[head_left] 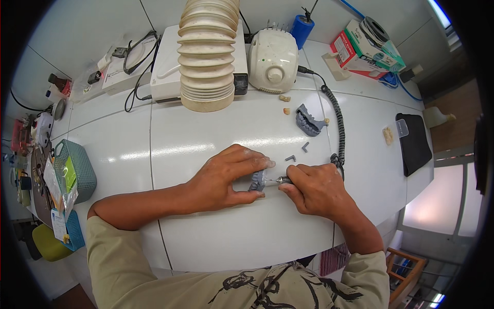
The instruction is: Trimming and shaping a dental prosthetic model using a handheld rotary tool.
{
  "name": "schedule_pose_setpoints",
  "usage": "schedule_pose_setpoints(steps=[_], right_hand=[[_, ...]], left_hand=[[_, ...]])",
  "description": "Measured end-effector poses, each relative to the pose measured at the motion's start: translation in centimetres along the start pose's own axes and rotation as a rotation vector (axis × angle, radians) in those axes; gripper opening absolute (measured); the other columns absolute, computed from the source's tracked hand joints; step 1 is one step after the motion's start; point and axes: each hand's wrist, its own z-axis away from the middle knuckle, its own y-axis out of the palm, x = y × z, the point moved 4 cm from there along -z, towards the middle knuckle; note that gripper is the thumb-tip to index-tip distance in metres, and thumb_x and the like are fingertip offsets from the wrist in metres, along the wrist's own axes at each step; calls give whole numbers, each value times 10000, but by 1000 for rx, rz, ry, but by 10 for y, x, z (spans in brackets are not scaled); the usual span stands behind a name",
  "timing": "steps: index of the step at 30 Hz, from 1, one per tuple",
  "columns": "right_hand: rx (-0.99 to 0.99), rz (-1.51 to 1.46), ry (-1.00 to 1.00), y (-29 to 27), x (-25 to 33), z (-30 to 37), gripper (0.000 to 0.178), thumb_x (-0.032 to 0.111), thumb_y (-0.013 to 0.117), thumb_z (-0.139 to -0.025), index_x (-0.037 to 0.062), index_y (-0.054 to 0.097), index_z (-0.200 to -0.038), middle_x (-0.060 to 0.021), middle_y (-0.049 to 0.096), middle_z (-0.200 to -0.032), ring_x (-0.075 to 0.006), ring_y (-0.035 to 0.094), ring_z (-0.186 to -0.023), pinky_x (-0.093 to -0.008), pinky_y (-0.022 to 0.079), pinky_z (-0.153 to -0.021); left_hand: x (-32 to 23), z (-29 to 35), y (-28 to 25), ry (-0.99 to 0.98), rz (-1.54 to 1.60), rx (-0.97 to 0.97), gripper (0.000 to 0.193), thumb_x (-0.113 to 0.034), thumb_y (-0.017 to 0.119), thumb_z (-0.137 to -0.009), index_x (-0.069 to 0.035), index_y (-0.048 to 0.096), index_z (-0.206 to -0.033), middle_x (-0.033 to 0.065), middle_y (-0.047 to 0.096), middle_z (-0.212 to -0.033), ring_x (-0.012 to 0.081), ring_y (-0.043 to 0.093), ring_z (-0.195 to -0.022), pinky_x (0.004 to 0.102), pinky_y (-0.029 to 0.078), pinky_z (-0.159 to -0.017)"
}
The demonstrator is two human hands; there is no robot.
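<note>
A small grey dental model (257,181) is held between the thumb and fingers of my left hand (226,177), low over the white table. My right hand (319,190) is closed around a rotary handpiece (283,179). Its thin bur points left and meets, or nearly meets, the model's right side; actual contact is too small to tell. Pale dust coats my left fingertips. Beyond my hands lie two small grey angled pieces (290,158). A larger grey dental model (307,122) rests farther back, beside small tooth-coloured pieces (286,110).
A ribbed suction hose (207,56) hangs at the back centre. Right of it stands a white control unit (274,61), its coiled black cord (337,113) running toward my right hand. A teal basket (82,170) sits left; boxes (355,51) and a black pouch (413,144) lie right.
</note>
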Motion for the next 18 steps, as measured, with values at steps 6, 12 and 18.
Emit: schedule_pose_setpoints(steps=[6, 12, 18], right_hand=[[-23, -9, 23, 2, -2, 0, 374, 389, 693, -1054, 77, 618, -861, -75, 660, -680, -306, 632, -514, -426, 473, -485], [6, 9, -4, 0, 0, 0, 376, 390, 697, -1052, 76, 614, -862, -79, 663, -679, -307, 634, -516, -429, 475, -489], [-22, -19, 37, 1, -2, -1, 382, 395, 693, -1054, 76, 617, -857, -79, 667, -681, -301, 633, -514, -423, 470, -488]], left_hand=[[0, 0, -1, 14, -1, -6, 671, -211, 944, -835, -97, 691, -1446, 113, 703, -1377, 313, 646, -1245, 434, 551, -1061], [0, 0, 0, 8, -2, -5, 664, -206, 944, -834, -93, 694, -1439, 114, 707, -1368, 315, 649, -1242, 433, 552, -1058], [-1, 0, -1, 16, -2, -9, 655, -204, 942, -835, -87, 697, -1431, 116, 709, -1358, 315, 652, -1234, 433, 554, -1056]])
